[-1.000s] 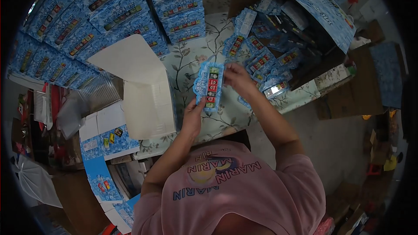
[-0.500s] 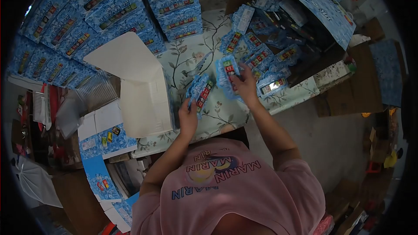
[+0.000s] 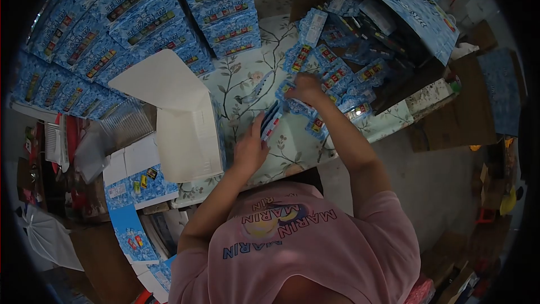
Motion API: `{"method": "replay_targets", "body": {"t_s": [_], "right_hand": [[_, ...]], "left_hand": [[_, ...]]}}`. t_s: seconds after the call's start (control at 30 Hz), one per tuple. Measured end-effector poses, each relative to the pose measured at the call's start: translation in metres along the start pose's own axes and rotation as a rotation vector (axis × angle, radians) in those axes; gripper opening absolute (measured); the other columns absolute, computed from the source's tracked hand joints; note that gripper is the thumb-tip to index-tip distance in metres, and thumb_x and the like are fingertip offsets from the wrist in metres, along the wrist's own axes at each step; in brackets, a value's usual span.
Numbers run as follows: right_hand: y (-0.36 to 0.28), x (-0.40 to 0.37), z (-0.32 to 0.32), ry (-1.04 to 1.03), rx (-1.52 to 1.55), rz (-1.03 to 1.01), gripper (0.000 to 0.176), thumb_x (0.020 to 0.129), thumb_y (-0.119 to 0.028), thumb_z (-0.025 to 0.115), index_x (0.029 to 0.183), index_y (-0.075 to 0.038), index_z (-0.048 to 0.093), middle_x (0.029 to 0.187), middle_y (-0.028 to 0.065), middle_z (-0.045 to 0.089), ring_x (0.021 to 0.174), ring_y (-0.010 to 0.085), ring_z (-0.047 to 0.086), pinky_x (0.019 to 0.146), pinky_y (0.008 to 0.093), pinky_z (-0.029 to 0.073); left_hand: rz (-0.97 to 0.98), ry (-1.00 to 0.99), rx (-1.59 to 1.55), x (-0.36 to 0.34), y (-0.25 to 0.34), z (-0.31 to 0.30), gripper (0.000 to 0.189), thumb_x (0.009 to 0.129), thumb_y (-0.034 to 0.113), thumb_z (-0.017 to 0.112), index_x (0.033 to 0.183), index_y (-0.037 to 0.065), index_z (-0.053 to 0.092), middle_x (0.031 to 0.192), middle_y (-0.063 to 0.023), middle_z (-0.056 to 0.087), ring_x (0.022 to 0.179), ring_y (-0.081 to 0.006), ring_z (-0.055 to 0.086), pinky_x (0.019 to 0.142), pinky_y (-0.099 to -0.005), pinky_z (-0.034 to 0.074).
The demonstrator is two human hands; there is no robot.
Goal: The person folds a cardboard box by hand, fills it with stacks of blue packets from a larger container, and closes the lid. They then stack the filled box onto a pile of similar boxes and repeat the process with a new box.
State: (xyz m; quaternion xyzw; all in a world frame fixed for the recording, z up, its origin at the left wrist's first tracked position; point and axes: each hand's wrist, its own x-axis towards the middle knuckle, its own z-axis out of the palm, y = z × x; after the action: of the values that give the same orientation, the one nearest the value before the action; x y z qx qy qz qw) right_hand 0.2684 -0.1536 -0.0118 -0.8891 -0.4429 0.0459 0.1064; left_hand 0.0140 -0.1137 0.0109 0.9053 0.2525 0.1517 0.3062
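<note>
Closed around a small stack of blue packs (image 3: 271, 119), my left hand (image 3: 251, 147) holds them on edge above the flowered table. My right hand (image 3: 306, 89) is bent over a blue pack (image 3: 286, 90) at the left edge of the loose pile, its fingers pressed together on it. More blue packs (image 3: 336, 74) with rows of small coloured pictures lie beneath and to the right of that hand. An open white box (image 3: 188, 141) stands left of my left hand, its flap raised.
Stacked blue printed boxes (image 3: 135, 8) fill the back left. A large carton (image 3: 430, 62) lies open at the right, with many packs spilling from it. Flat printed cardboard (image 3: 126, 222) is at the lower left. The flowered tablecloth (image 3: 242, 79) runs between them.
The packs in my left hand have turned from face-up to on edge. My right hand has moved up and left and no longer holds the pack in the same raised position.
</note>
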Motion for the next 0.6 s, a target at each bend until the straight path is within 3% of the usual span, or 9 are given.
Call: {"method": "replay_targets", "body": {"t_s": [0.07,0.13,0.17,0.23,0.4,0.47,0.53,0.57,0.6], "right_hand": [[-0.006,0.008,-0.002,-0.165,0.094,0.01,0.035,0.071,-0.022,0.073,0.091,0.002,0.056,0.09,0.0127,0.061,0.075,0.0234,0.061,0.065,0.0367,0.049],[-0.009,0.013,-0.002,-0.094,0.924,0.091,0.032,0.076,-0.018,0.07,0.098,0.0,0.056,0.093,0.0092,0.062,0.08,0.0189,0.06,0.068,0.0347,0.049],[-0.008,0.015,-0.003,-0.093,0.924,0.089,0.032,0.076,-0.018,0.07,0.098,0.0,0.056,0.093,0.0092,0.062,0.08,0.0189,0.06,0.068,0.0347,0.049],[-0.015,-0.002,-0.03,0.142,1.598,-0.01,0.028,0.079,-0.012,0.066,0.103,-0.002,0.055,0.096,0.0057,0.062,0.085,0.0142,0.059,0.072,0.0308,0.047],[0.008,-0.065,-0.018,-0.21,1.283,0.003,0.023,0.083,-0.014,0.064,0.103,-0.004,0.059,0.093,0.0014,0.062,0.085,0.0095,0.055,0.075,0.0249,0.044],[0.017,-0.091,-0.011,-0.288,1.175,-0.049,0.024,0.083,-0.016,0.064,0.104,-0.004,0.059,0.091,0.0008,0.061,0.083,0.0094,0.055,0.073,0.0253,0.043],[0.021,-0.113,-0.015,-0.455,0.921,-0.119,0.027,0.083,-0.019,0.065,0.104,-0.002,0.059,0.089,0.0018,0.059,0.08,0.0093,0.054,0.07,0.0253,0.043],[0.023,-0.124,-0.022,-0.169,0.862,-0.156,0.033,0.082,-0.021,0.067,0.107,-0.003,0.057,0.089,0.0057,0.059,0.083,0.0149,0.055,0.071,0.0298,0.044],[0.034,-0.129,-0.024,-0.165,0.86,-0.152,0.033,0.082,-0.021,0.067,0.107,-0.003,0.057,0.089,0.0057,0.059,0.083,0.0149,0.055,0.071,0.0298,0.044]], "left_hand": [[0.015,-0.016,-0.062,-0.002,0.001,0.0,0.072,0.071,0.006,0.063,0.134,0.009,0.028,0.109,-0.0253,0.053,0.09,-0.0429,0.055,0.073,-0.0478,0.047],[-0.108,-0.085,-0.089,-0.001,-0.002,0.002,0.072,0.07,0.007,0.064,0.133,0.01,0.03,0.11,-0.0246,0.053,0.09,-0.0423,0.056,0.073,-0.0481,0.046],[-0.226,-0.155,-0.124,0.001,-0.005,0.004,0.072,0.069,0.007,0.065,0.133,0.011,0.031,0.111,-0.024,0.053,0.09,-0.0417,0.056,0.074,-0.0484,0.046],[-0.173,-0.25,-0.088,0.002,-0.014,0.004,0.072,0.07,0.008,0.065,0.133,0.01,0.032,0.113,-0.0234,0.052,0.091,-0.041,0.056,0.075,-0.0472,0.046],[0.214,-0.28,-0.113,-0.003,-0.016,0.005,0.071,0.071,0.013,0.067,0.133,0.008,0.034,0.113,-0.0225,0.053,0.098,-0.038,0.054,0.079,-0.0446,0.046],[0.439,0.28,0.366,0.001,0.001,0.0,0.071,0.07,0.017,0.07,0.131,0.009,0.036,0.11,-0.0194,0.054,0.1,-0.0365,0.053,0.08,-0.0443,0.046],[0.403,0.178,0.177,0.007,-0.003,0.009,0.073,0.069,0.017,0.072,0.132,0.009,0.035,0.107,-0.0187,0.055,0.099,-0.0365,0.053,0.079,-0.045,0.046],[0.357,0.083,0.004,0.009,-0.005,0.011,0.075,0.068,0.018,0.073,0.132,0.009,0.035,0.104,-0.018,0.056,0.097,-0.0365,0.053,0.078,-0.0457,0.046],[0.362,0.081,0.001,0.01,-0.004,0.011,0.075,0.068,0.018,0.073,0.132,0.009,0.035,0.104,-0.018,0.056,0.097,-0.0365,0.053,0.078,-0.0457,0.046]]}}
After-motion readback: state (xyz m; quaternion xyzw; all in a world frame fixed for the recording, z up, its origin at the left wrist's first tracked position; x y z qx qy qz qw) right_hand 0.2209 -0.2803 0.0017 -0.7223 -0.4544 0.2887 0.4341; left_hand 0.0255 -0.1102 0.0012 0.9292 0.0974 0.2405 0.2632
